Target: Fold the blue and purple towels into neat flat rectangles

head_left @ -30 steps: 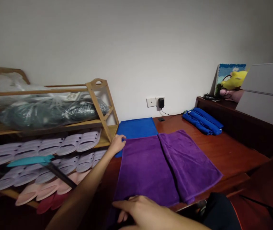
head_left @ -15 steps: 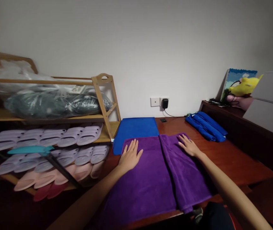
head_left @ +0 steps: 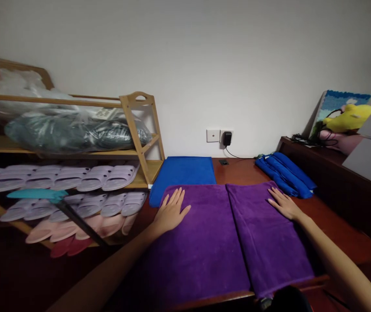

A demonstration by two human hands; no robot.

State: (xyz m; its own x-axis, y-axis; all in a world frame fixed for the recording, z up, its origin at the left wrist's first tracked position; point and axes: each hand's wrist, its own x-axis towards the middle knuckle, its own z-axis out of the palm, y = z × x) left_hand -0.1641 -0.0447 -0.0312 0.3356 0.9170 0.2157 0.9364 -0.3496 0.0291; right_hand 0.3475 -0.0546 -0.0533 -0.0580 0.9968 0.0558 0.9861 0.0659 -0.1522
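Observation:
A purple towel (head_left: 205, 242) lies spread over the front of the reddish-brown tabletop, its right part folded over along a lengthwise line. My left hand (head_left: 171, 211) rests flat on the towel's far left corner, fingers stretched out. On the far right corner my right hand (head_left: 285, 204) is also flat, with its fingers apart. Neither hand grasps anything. Behind the towel, partly under its far edge, is a flat folded blue cloth (head_left: 187, 171). A bundled blue cloth (head_left: 284, 174) lies beyond my right hand.
At the left stands a wooden rack (head_left: 142, 134) with rows of slippers (head_left: 91, 177) and a plastic-wrapped bundle (head_left: 75, 132). A black plug (head_left: 227, 138) sits in the wall socket. On a raised ledge at right are a yellow plush toy (head_left: 351, 118) and cables.
My right hand has moved to the right across the towel. The folded right part now looks wider and flatter, its bunched ridge smoothed. My left hand stays on its corner.

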